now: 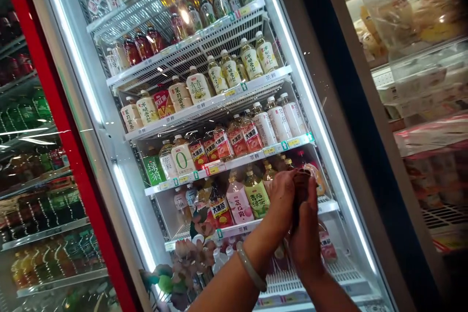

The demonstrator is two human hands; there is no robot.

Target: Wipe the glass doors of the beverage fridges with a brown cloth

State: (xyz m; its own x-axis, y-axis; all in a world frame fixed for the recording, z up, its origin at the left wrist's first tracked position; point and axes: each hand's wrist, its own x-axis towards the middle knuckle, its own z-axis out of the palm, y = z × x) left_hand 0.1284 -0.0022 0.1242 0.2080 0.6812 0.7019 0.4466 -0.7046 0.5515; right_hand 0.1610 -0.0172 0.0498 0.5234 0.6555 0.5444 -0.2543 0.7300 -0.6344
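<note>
My left hand (281,200), with a pale bangle (251,267) on its wrist, is raised in front of the lower shelves of a drinks cooler. Close against it, my right hand (306,226) points upward. Between the two hands is a dark brown object (301,187), mostly covered by the fingers and too dark to identify. Behind them stand a green-labelled bottle (257,195) and a pink-labelled bottle (239,201), which neither hand touches.
The lit cooler has several wire shelves (215,168) of bottled drinks. Artificial leaves (190,258) appear at the lower left. A red-framed cooler (73,156) with more bottles stands left; a dark post (340,87) separates shelves of packaged goods (438,146) at right.
</note>
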